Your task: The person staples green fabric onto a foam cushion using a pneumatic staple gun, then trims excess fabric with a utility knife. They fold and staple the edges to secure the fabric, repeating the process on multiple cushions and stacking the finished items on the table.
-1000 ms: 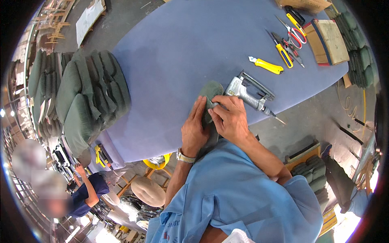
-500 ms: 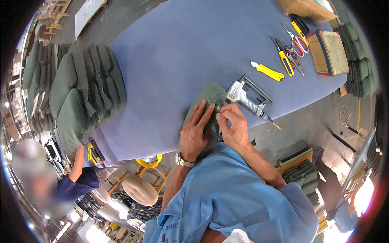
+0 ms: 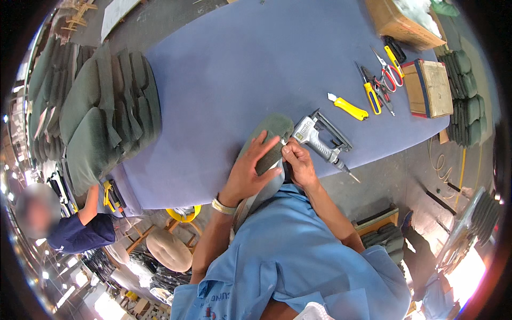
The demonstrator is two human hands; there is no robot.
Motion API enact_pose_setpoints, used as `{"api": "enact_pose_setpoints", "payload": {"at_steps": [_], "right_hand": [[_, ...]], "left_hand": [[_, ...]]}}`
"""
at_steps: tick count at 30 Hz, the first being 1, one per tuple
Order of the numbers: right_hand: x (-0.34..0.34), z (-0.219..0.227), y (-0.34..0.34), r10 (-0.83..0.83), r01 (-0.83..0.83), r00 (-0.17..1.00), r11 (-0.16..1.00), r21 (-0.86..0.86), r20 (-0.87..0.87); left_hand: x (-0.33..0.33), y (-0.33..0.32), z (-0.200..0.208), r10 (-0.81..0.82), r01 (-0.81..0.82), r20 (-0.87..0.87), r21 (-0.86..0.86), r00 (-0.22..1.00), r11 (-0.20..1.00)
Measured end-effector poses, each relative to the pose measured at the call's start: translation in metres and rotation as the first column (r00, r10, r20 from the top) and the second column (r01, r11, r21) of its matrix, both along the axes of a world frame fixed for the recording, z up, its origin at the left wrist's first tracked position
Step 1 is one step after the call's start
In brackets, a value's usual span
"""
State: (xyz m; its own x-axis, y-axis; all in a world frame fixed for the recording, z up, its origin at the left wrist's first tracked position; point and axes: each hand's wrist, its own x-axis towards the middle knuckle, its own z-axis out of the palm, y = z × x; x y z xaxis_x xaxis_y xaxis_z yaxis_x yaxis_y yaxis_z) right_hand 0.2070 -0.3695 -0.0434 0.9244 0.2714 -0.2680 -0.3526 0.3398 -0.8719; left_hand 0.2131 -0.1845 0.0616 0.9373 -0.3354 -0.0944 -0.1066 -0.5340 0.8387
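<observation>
A dark green upholstered pad [image 3: 273, 126] leans at the near edge of the blue-covered table [image 3: 224, 80], its lower end against my body. My left hand [image 3: 248, 173] lies over the pad with thumb and fingers spread, a metal watch [image 3: 223, 207] on its wrist. On the pad's right edge, my right hand [image 3: 300, 164] pinches the fabric edge between thumb and fingers. A small white bit shows near those fingertips. Just right of the pad lies a silver staple gun [image 3: 314, 137], touched by neither hand.
A yellow utility knife [image 3: 349, 108], screwdriver [image 3: 372, 96] and red-handled scissors [image 3: 392, 74] lie at the right. Cardboard boxes [image 3: 431, 88] stand beyond them. Green pads [image 3: 96, 117] are stacked at the left, where a co-worker's arm [image 3: 89, 205] reaches in.
My left hand's fingers have spread and its thumb has swung out. The pad has tilted, showing a paler grey strip along its lower part. My right hand stays pinched at the edge.
</observation>
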Motion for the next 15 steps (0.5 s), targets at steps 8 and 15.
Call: {"api": "enact_pose_setpoints", "payload": {"at_steps": [8, 15], "right_hand": [[0.004, -0.001, -0.003, 0.044, -0.043, 0.993, 0.999, -0.018, 0.106], [0.010, 0.011, -0.023, 0.107, -0.092, 0.990, 0.981, -0.169, 0.086]], "left_hand": [[0.028, -0.005, -0.034, -0.015, 0.027, -0.114, 0.102, 0.993, 0.994], [0.017, -0.030, -0.024, 0.076, -0.033, -0.117, 0.330, 0.990, 0.943]]}}
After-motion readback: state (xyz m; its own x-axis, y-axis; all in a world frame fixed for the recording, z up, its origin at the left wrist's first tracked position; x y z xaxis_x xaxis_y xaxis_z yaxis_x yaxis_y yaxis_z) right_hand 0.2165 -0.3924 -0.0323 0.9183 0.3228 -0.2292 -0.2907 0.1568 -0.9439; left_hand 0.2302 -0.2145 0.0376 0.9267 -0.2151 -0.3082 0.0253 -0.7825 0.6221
